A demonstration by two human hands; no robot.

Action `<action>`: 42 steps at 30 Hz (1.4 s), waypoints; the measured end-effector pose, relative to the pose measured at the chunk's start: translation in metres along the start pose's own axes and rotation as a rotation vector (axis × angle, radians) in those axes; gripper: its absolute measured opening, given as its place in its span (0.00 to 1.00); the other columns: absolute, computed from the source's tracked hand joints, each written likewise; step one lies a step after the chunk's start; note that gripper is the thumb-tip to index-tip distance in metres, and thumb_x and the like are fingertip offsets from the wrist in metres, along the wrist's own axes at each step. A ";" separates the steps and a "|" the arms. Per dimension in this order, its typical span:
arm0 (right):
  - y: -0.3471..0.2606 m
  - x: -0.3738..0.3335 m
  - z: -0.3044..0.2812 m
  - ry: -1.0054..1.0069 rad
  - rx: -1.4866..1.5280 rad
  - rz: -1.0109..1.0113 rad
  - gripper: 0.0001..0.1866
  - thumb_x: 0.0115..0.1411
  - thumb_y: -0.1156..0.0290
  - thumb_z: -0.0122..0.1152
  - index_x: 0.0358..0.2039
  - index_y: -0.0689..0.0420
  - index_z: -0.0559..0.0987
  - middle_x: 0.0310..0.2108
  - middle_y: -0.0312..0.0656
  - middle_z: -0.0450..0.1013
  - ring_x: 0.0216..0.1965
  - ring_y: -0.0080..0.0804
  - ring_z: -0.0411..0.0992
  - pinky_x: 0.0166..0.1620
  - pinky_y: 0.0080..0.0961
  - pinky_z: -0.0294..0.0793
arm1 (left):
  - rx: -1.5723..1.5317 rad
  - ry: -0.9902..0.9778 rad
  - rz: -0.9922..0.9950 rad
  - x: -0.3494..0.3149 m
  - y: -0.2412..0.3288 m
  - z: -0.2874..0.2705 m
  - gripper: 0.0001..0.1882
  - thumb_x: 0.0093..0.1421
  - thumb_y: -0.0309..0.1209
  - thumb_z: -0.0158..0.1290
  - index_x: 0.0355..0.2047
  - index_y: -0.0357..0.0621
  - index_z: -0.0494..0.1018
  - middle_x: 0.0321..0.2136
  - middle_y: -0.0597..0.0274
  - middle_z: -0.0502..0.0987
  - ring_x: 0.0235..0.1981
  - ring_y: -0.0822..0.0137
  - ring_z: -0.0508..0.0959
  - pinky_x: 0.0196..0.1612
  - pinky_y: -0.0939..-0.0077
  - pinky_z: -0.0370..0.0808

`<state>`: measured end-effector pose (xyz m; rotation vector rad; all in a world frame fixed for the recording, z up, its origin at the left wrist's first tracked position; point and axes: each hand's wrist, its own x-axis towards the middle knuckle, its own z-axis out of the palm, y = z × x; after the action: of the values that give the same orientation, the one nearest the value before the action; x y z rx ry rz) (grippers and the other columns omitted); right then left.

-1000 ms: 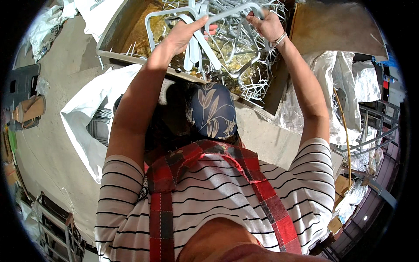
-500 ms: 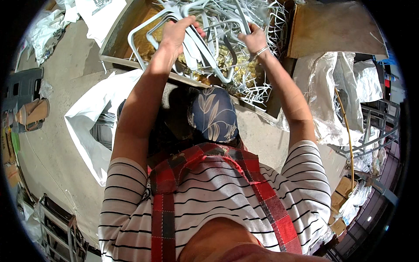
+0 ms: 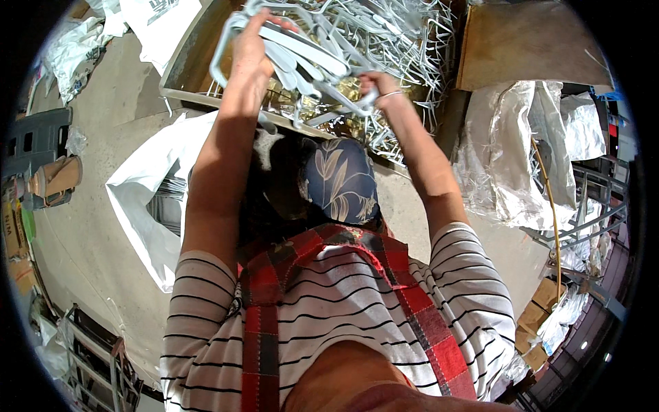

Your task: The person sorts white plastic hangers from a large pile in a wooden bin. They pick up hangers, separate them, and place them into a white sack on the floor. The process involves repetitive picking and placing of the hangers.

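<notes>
A bunch of white plastic clothes hangers is held between both my hands over a large cardboard box. My left hand grips the bunch at its left end, fingers wrapped around the bars. My right hand clasps the right end of the same bunch, lower and nearer to me. The box below holds a tangled heap of loose white hangers on a yellowish lining.
A white plastic bag with more hangers lies on the concrete floor at my left. Crumpled clear plastic sheets pile up at the right beside a brown cardboard flap. A grey crate stands at the far left.
Both hands have swung the bunch of hangers to the left and lowered its right end toward the box. My right hand dropped nearer to me.
</notes>
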<state>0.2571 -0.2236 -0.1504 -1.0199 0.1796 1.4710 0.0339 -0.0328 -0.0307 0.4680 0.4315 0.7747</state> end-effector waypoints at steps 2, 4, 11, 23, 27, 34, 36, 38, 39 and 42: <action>-0.030 -0.026 -0.024 0.450 -0.176 -0.322 0.05 0.54 0.75 0.49 0.24 0.62 0.70 0.13 0.36 0.62 0.12 0.22 0.57 0.15 0.19 0.58 | 0.045 0.248 0.173 -0.006 0.027 0.011 0.07 0.57 0.28 0.49 0.25 0.38 0.67 0.20 0.57 0.71 0.24 0.63 0.74 0.32 0.68 0.75; -0.062 -0.059 -0.040 0.559 -0.592 -0.572 0.06 0.52 0.74 0.55 0.21 0.61 0.70 0.15 0.39 0.66 0.12 0.25 0.62 0.14 0.23 0.61 | 0.171 0.368 0.349 0.006 0.041 -0.010 0.10 0.54 0.32 0.53 0.27 0.35 0.70 0.19 0.56 0.73 0.22 0.62 0.75 0.28 0.68 0.73; -0.078 -0.099 0.095 0.183 -2.210 -0.970 0.13 0.56 0.64 0.53 0.36 0.59 0.67 0.22 0.53 0.70 0.25 0.48 0.71 0.29 0.40 0.69 | 1.305 0.184 0.125 -0.015 0.019 0.019 0.05 0.49 0.28 0.57 0.23 0.39 0.77 0.23 0.63 0.77 0.21 0.75 0.74 0.27 0.81 0.71; -0.103 -0.068 0.223 -0.504 -2.654 -0.655 0.17 0.50 0.60 0.61 0.32 0.57 0.69 0.20 0.48 0.68 0.23 0.49 0.67 0.28 0.36 0.68 | 0.632 -0.049 0.427 -0.001 0.019 -0.001 0.11 0.52 0.24 0.51 0.37 0.33 0.74 0.35 0.57 0.77 0.37 0.71 0.75 0.41 0.81 0.70; -0.089 -0.073 0.221 -0.524 -2.373 -0.600 0.10 0.47 0.68 0.64 0.28 0.58 0.75 0.20 0.46 0.71 0.25 0.44 0.70 0.29 0.34 0.67 | 1.064 -0.097 0.306 -0.011 0.036 -0.001 0.18 0.50 0.32 0.54 0.41 0.40 0.74 0.33 0.60 0.77 0.36 0.71 0.74 0.42 0.75 0.71; -0.083 -0.052 0.228 -0.407 -2.269 -1.278 0.12 0.47 0.74 0.57 0.33 0.53 0.68 0.26 0.45 0.71 0.30 0.48 0.70 0.30 0.38 0.68 | 0.422 -0.215 -0.185 -0.019 0.032 -0.002 0.21 0.56 0.37 0.52 0.44 0.33 0.67 0.34 0.48 0.75 0.35 0.64 0.78 0.36 0.74 0.78; -0.082 -0.043 0.226 -0.458 -2.184 -1.378 0.13 0.47 0.73 0.57 0.34 0.53 0.67 0.28 0.44 0.71 0.31 0.48 0.70 0.30 0.38 0.68 | 0.444 -0.267 -0.141 -0.019 0.031 -0.004 0.21 0.54 0.36 0.55 0.43 0.33 0.68 0.34 0.51 0.76 0.34 0.66 0.77 0.38 0.76 0.76; -0.078 -0.042 0.229 -0.367 -2.187 -1.224 0.14 0.46 0.73 0.58 0.35 0.54 0.67 0.29 0.45 0.71 0.31 0.48 0.70 0.31 0.38 0.69 | 0.567 -0.337 -0.026 -0.018 0.029 -0.007 0.20 0.51 0.34 0.58 0.41 0.33 0.71 0.33 0.57 0.76 0.33 0.71 0.75 0.40 0.78 0.72; -0.075 -0.041 0.230 -0.323 -2.184 -1.145 0.15 0.46 0.72 0.59 0.35 0.54 0.67 0.30 0.45 0.71 0.31 0.49 0.70 0.31 0.37 0.69 | 0.654 -0.282 0.003 -0.019 0.029 -0.007 0.20 0.51 0.33 0.57 0.42 0.33 0.71 0.34 0.55 0.76 0.33 0.70 0.76 0.39 0.77 0.73; -0.076 -0.017 0.224 -0.372 -1.939 -1.440 0.27 0.46 0.62 0.65 0.45 0.55 0.68 0.34 0.43 0.73 0.35 0.38 0.72 0.36 0.31 0.72 | 0.722 -0.142 0.109 -0.017 0.034 -0.008 0.17 0.51 0.29 0.56 0.39 0.31 0.71 0.34 0.49 0.76 0.33 0.65 0.77 0.37 0.77 0.76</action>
<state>0.2147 -0.0737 0.0283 -1.5470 -2.1415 -0.0108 -0.0004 -0.0223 -0.0150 1.2214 0.5519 0.6687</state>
